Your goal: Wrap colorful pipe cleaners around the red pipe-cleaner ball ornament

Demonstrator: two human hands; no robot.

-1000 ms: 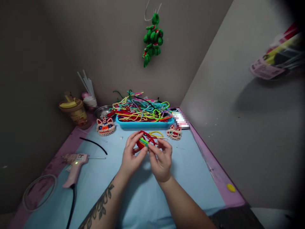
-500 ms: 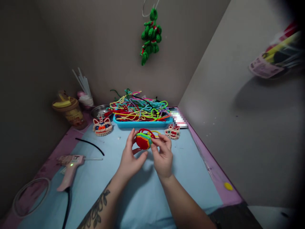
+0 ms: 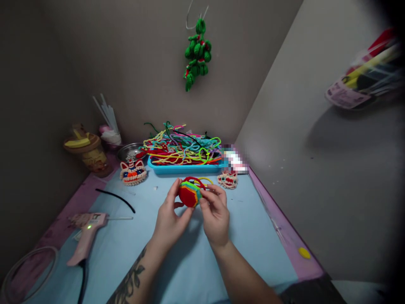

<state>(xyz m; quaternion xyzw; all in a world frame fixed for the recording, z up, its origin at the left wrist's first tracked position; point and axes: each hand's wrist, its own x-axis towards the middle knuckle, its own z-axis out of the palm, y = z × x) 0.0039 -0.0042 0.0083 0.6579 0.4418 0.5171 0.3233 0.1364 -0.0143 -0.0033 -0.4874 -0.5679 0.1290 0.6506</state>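
Note:
Between both hands, above the blue cloth, is a small round craft piece [image 3: 187, 197] with a flat red face and orange, green and teal bands round its side. Red and yellow fuzzy strands rise in loops behind it. My left hand [image 3: 172, 215] grips its left edge, fingers on top and thumb below. On the right edge, my right hand [image 3: 216, 213] pinches the banded side between thumb and fingers. What the right fingertips press on is partly hidden.
A blue tray [image 3: 186, 169] of colourful pipe cleaners stands behind the hands, with cat-like craft faces [image 3: 133, 173] on either side. At left lie a pink glue gun [image 3: 87, 236] and a black strip [image 3: 116, 198]. Walls close in the back and right.
The whole view has shifted slightly, so the table sits lower in the picture. Both hands keep hold of the round piece, whose red face shows a little more fully.

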